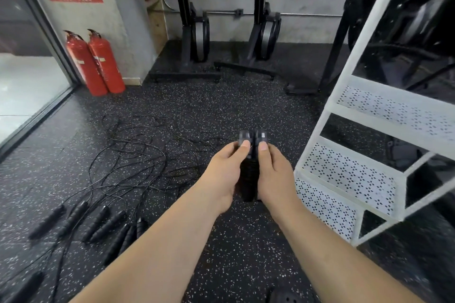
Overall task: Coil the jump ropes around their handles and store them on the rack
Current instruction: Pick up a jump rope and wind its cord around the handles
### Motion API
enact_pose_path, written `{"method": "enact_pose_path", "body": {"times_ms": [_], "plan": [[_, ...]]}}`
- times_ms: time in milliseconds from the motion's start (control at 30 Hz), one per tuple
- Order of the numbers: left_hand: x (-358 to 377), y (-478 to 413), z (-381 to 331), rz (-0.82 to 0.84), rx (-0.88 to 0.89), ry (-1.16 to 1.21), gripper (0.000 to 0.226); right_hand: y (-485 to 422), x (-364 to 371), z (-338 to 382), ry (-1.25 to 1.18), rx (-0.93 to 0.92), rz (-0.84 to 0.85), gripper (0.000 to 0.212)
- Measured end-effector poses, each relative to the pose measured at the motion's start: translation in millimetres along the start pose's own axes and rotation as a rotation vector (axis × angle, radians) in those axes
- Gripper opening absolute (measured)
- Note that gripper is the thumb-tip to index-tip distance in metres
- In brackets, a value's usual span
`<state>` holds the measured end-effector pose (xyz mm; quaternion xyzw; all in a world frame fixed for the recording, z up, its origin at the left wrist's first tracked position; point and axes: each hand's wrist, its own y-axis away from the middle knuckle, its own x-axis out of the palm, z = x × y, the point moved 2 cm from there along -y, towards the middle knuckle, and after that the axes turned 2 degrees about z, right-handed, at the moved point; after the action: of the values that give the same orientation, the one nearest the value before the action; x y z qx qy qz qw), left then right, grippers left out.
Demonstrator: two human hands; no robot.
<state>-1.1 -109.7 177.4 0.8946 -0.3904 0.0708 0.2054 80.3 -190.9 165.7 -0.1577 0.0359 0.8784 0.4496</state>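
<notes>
One white rack [349,174] fills the frame's right side | several loose jump ropes [97,223] sprawl on the floor, left and lower left | left hand [221,174] and right hand [273,174] at centre; each grip curled round the bundled handles [248,179]; thumbs on top

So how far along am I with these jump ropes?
Nothing looks stored yet: no rope shows on the white perforated metal rack. In hand: left hand and right hand grip one pair of black ribbed handles together. Remaining: tangled thin black ropes and loose black handles on the floor.
</notes>
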Motion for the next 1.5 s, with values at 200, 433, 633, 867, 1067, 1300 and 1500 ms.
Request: {"method": "enact_pose_path", "body": {"times_ms": [200, 433, 633, 867, 1067, 1300, 1500], "plan": [[42.2, 19.0, -3.5, 0.055, -0.001, -0.029, 0.024, 8.8, -46.6, 4.0, -0.031, 0.053, -0.043, 0.042], [106.6, 34.4, -13.5, 0.106, -0.015, -0.060, 0.023, 18.6, -105.6, 24.1, -0.099, 0.126, -0.159, 0.042], [161.9, 49.8, -32.5, 0.179, 0.039, -0.243, 0.017, 19.7, -162.1, 44.2, -0.131, 0.061, -0.359, 0.033], [212.9, 59.6, -47.0, 0.226, 0.201, -0.366, 0.029, 12.0, -214.1, 65.4, -0.220, 0.052, -0.449, 0.033], [249.7, 36.5, -41.6, 0.241, 0.063, -0.228, 0.027, 14.6, -240.9, 62.4, -0.116, 0.075, -0.406, 0.038], [291.4, -0.3, -48.9, 0.296, -0.022, -0.219, 0.017, -2.0, -268.0, 46.1, 0.145, -0.023, -0.348, 0.045], [315.5, -27.4, -42.3, 0.361, 0.048, -0.388, 0.026, -31.9, -287.5, 21.5, 0.443, 0.103, -0.379, 0.076]]}}
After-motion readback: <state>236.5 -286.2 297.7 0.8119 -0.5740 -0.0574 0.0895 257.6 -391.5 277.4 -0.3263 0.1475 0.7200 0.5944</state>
